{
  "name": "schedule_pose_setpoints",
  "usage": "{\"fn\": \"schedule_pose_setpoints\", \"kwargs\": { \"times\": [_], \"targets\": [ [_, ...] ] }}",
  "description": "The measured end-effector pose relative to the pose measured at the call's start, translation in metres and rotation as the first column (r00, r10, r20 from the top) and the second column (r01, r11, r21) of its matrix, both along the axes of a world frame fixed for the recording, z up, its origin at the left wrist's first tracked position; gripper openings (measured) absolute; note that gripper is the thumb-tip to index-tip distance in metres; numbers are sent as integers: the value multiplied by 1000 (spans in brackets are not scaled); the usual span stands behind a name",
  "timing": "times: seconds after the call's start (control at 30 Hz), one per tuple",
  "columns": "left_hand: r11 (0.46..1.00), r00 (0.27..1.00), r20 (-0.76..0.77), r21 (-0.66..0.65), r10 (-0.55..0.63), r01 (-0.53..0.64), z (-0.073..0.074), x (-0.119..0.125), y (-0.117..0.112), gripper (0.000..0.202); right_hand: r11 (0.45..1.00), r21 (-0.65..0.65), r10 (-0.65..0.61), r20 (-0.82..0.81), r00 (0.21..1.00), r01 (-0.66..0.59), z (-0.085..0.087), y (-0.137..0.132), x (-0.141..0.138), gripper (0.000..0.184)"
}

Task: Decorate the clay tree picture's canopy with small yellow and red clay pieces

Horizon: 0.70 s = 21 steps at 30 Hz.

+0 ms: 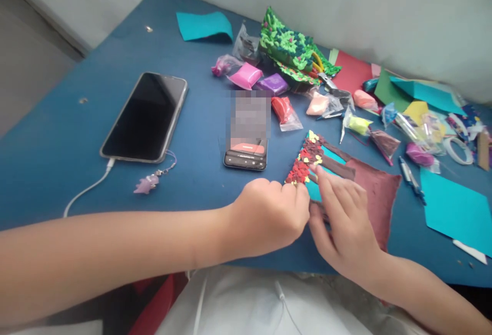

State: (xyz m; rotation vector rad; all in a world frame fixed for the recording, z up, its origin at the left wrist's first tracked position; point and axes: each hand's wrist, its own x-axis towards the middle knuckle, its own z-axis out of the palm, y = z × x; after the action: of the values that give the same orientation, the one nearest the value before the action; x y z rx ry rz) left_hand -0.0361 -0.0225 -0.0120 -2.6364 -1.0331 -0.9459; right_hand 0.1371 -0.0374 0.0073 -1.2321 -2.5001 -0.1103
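My left hand point(274, 211) is curled into a fist at the lower left corner of a clay-covered card point(374, 191). Its fingertips are hidden, so whatever they hold cannot be made out. Over the same card lies my right hand point(346, 217), fingers stretched toward the decorated end and thumb apart, near my left knuckles. The card has a brown clay section, brown strips over turquoise, and small red, dark red and yellow clay pieces point(303, 163) crowded along its left end.
A phone point(144, 117) with a cable and purple charm lies left; a smaller phone point(246, 155) is nearer the middle. Bagged clay point(284, 112), a green clay-decorated pouch point(288, 42), pens point(412, 178), tape point(458, 150) and turquoise sheets point(457, 212) spread across the back and right.
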Motion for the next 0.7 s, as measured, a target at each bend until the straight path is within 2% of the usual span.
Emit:
{"fn": "schedule_pose_setpoints", "kwargs": {
  "times": [0.1,0.17,0.23,0.3,0.37,0.43,0.57,0.7],
  "targets": [
    [996,996,-80,77,-45,52,4,-3,4,10,968,-240,11,-221,975,-66,13,-2,9,55],
    [987,966,-229,73,-122,142,6,-4,5,13,960,-276,-15,-244,970,-55,15,-6,15,54],
    [972,909,-366,44,-200,232,8,-6,6,27,982,-190,-44,-162,986,13,9,-11,21,62],
    [964,876,-428,38,-221,262,10,-8,8,31,993,-95,-78,-35,996,74,-2,-16,28,65],
    [966,876,-440,69,-196,251,10,-9,8,27,991,-65,-110,55,992,114,-13,-19,36,57],
    [963,870,-455,89,-189,255,9,-8,5,26,989,-45,-136,80,988,140,-19,-18,47,50],
    [941,832,-481,41,-277,337,4,-4,-4,30,982,103,-176,153,973,161,-15,-14,65,49],
    [942,856,-427,30,-291,335,0,1,-10,34,978,195,-132,303,944,74,-5,-14,58,51]
  ]
}}
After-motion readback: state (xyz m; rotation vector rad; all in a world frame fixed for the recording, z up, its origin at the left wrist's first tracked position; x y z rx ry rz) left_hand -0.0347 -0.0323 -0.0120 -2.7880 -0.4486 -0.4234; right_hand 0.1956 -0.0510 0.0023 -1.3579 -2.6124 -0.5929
